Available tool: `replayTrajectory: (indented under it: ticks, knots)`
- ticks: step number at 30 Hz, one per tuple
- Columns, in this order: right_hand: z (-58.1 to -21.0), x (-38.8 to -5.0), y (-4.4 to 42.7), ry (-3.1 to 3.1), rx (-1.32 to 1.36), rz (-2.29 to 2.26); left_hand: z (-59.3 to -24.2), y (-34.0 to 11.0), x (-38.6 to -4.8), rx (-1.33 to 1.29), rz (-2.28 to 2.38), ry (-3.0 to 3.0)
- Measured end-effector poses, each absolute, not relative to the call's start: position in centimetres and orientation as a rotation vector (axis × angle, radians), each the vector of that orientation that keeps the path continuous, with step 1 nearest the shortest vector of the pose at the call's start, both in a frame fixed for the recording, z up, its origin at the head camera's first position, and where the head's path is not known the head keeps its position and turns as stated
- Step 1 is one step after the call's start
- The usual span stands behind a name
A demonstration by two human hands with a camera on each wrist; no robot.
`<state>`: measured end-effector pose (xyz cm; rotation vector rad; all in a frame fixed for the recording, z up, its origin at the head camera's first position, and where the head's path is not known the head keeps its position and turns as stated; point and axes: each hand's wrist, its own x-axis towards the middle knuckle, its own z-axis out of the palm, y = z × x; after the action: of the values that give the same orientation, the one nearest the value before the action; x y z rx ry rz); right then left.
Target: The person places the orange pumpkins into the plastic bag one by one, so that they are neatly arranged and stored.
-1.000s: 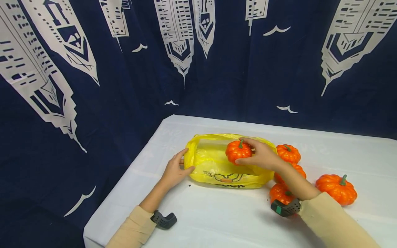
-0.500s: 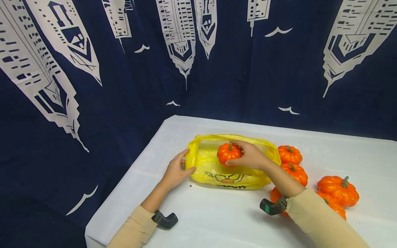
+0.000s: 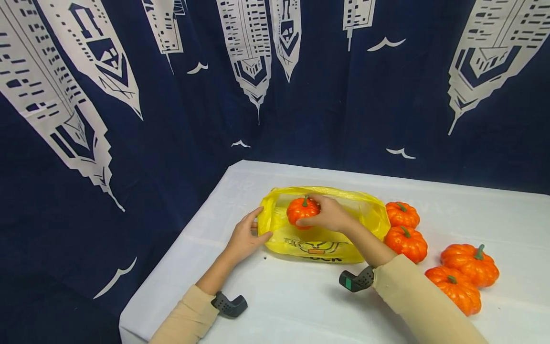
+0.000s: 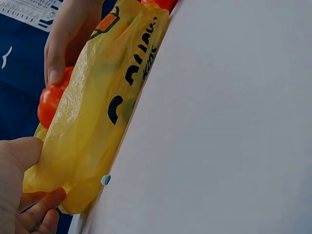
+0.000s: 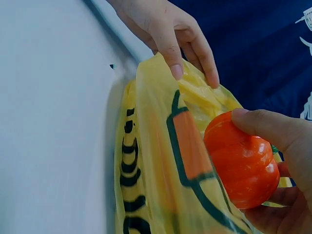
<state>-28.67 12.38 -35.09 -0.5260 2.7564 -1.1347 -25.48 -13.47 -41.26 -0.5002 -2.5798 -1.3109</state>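
A yellow plastic bag (image 3: 283,244) lies on its side on the white table, its mouth spread. My left hand (image 3: 244,240) holds the bag's left end, thumb on one side of the rim and fingers on the other. Inside the mouth, my right hand (image 3: 330,215) grips a small orange pumpkin (image 3: 300,211) with a green stem, its thumb on the near side. The right wrist view shows this pumpkin (image 5: 243,165) between thumb and fingers, beside the printed bag wall (image 5: 156,146). How deep the bag runs is hidden.
Two pumpkins stand against the bag's right side, an upper one (image 3: 402,215) and a lower one (image 3: 406,243). Farther right sit another pumpkin (image 3: 469,265) and one in front of it (image 3: 455,290). A dark blue printed curtain (image 3: 326,119) hangs behind the white table (image 3: 301,306).
My right hand has carried the pumpkin leftward through the bag's mouth. The sleeve's shift left has uncovered a pumpkin on the right. My left hand stays at the bag's left end.
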Motion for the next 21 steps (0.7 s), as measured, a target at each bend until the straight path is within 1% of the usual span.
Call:
replayTrajectory:
  ticks: [13,21]
  knots:
    - [-36.6,-30.1,10.6,2.766,-0.438,-1.204,-41.5,-13.5,-25.6,-0.547,-1.315,-2.571]
    - [-36.9,-30.9,9.4,2.801,-0.383,-1.205,-41.4,-13.5,-25.5,-0.57,-1.303,-2.573]
